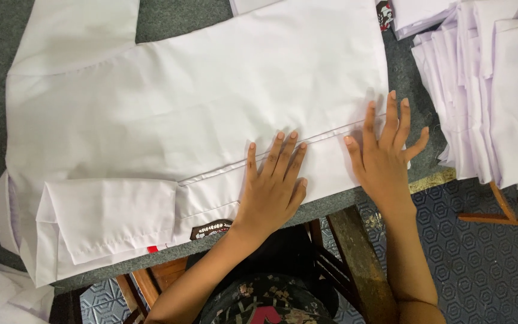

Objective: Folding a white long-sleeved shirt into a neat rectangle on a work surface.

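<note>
Left hand (pixel 274 186) and right hand (pixel 385 150), fingers spread flat (gripping nothing), press white shirt (pixel 199 108) on grey table (pixel 175 18).

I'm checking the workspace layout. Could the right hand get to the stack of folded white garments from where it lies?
Probably yes. The right hand lies flat on the white shirt near its edge, and only bare grey table separates it from the stack.

The big white cloth shirt (pixel 199 114) covers most of the grey felt table (pixel 175 18). A tall pile of folded white shirts (pixel 487 90) blocks the right side, just beside it.
</note>
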